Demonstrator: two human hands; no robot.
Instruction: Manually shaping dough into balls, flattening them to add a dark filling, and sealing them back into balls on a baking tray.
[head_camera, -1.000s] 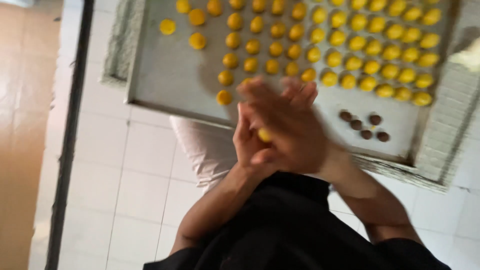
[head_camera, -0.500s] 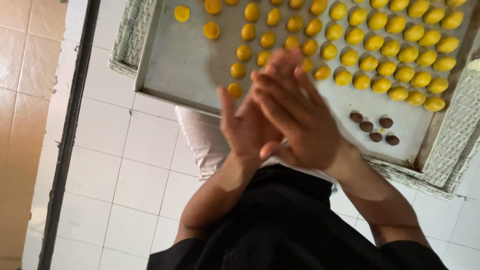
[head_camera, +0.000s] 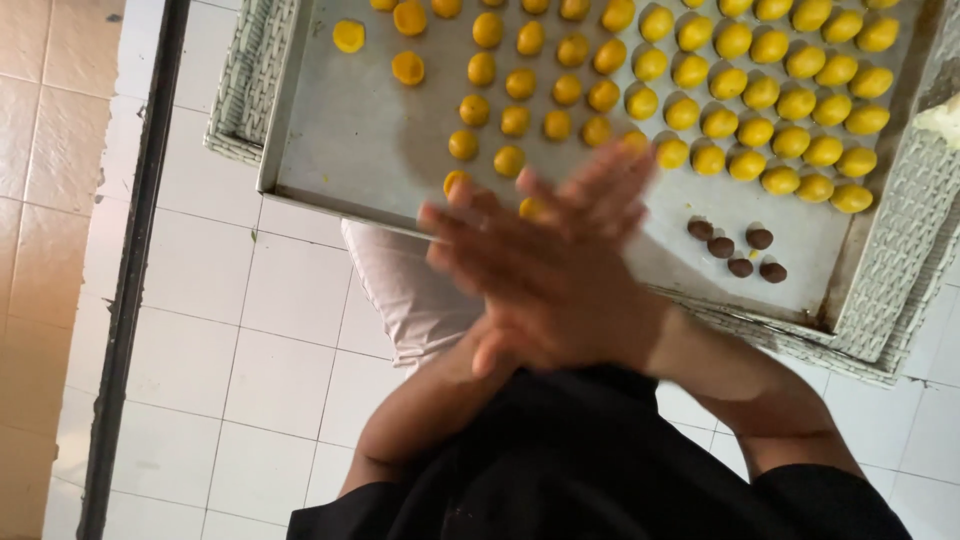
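The two hands are pressed together palm to palm, just below the near edge of a metal tray (head_camera: 340, 150). The right hand (head_camera: 560, 270) lies on top, its fingers spread and blurred, pointing up and to the left across the left hand (head_camera: 590, 195), whose fingertips poke out toward the tray. A small patch of yellow shows at the fingers' edge (head_camera: 533, 207); whether it is a dough ball held between the palms or one lying on the tray behind them cannot be told, and what the palms enclose is hidden.

The tray sits on a white woven mat (head_camera: 900, 260) and is filled across its upper right part with rows of yellow dough balls (head_camera: 760, 100), set close together but not touching. The rows thin out toward the left, where two flatter yellow pieces (head_camera: 349, 36) lie apart from the rest. Near the tray's lower right corner, a small cluster of dark brown balls (head_camera: 735, 248) lies just beside the last yellow row. A pale lump of dough (head_camera: 942, 118) rests at the right edge of the view.

Below the tray are a white tiled floor (head_camera: 220, 330), the person's light trouser leg (head_camera: 410, 290) and black shirt (head_camera: 600, 460).
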